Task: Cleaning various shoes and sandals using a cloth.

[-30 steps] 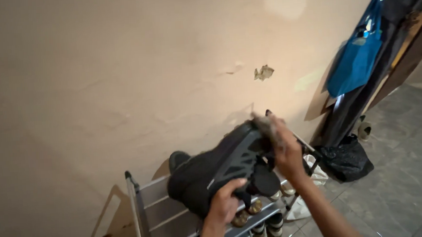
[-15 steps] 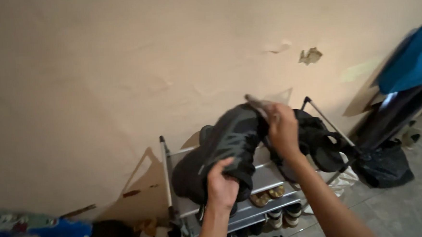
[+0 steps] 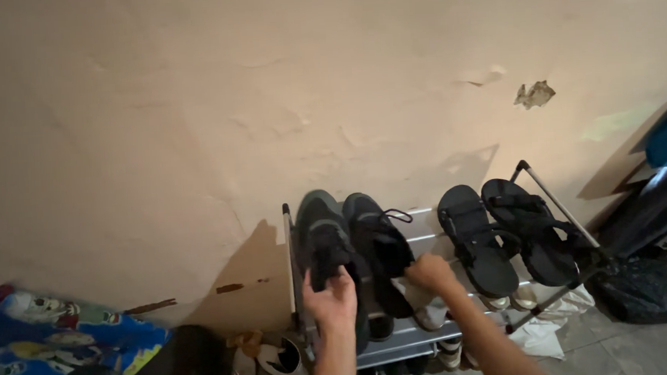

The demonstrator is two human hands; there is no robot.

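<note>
- The rack (metal, with slatted shelves) stands against the wall; all places below are told from it.
- On its top shelf, at the left end, lie two dark sneakers side by side: the left sneaker and the right sneaker, toes toward the wall.
- The left hand is clamped on the heel of the left sneaker, fingers curled over its back edge.
- The right hand touches the heel end of the right sneaker with its fingers drawn together (whether they grip it, I cannot tell).
- Two black sandals lie on the same shelf toward the rack's right end.
- More shoes sit on the lower shelves, mostly hidden.
- A black bag sits on the floor just right of the rack; a bright patterned cloth lies well to its left.
</note>
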